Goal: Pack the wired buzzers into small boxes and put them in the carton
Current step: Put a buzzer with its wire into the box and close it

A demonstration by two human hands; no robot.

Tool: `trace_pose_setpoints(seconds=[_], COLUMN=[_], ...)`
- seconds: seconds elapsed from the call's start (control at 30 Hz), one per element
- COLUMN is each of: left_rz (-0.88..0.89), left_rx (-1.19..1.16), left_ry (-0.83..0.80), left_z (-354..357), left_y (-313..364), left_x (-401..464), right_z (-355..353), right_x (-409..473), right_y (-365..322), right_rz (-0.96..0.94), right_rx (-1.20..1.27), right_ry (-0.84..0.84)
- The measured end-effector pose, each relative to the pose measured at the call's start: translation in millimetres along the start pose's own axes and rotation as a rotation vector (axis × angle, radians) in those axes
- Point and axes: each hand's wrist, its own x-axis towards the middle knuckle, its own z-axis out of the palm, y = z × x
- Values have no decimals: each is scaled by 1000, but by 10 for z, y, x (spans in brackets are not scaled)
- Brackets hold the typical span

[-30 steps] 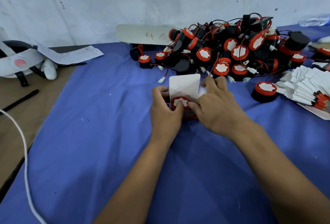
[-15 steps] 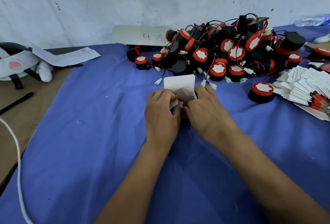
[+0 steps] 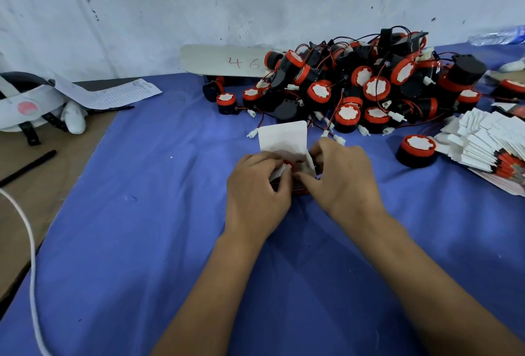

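A small box (image 3: 284, 140) stands on the blue cloth (image 3: 142, 228) with its white lid flap still upright. A red and black buzzer sits inside it, mostly hidden by my fingers. My left hand (image 3: 257, 188) grips the box's left side and folds its white side flap inward. My right hand (image 3: 341, 182) holds the right side and pinches the other side flap. Behind the box lies a heap of wired buzzers (image 3: 369, 80). One single buzzer (image 3: 417, 150) stands apart at the right.
A stack of flat unfolded boxes (image 3: 488, 145) fans out at the right edge. A white board marked 46 (image 3: 227, 60) leans at the wall. At the left lie a headset (image 3: 25, 103), a printed sheet (image 3: 110, 93), a black pen (image 3: 28, 167) and a white cable (image 3: 28, 242).
Both hands have closed over the box top and folded the side flaps inward, hiding the buzzer that showed in the opening one second ago. The lid flap stays up.
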Motion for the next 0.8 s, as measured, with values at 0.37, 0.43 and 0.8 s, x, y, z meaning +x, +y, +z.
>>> trace_pose_setpoints(seconds=[0.37, 0.43, 0.8], left_rz=[13, 12, 109], left_rx=[23, 6, 34], left_ry=[-20, -26, -82], left_z=[9, 3, 37], left_y=[-56, -68, -28], left_x=[4, -1, -40], right_z=[116, 129, 146], right_x=[22, 36, 120], right_y=[25, 47, 188], right_rz=[-49, -49, -41], right_rx=[-48, -6, 186], right_ry=[-26, -19, 5])
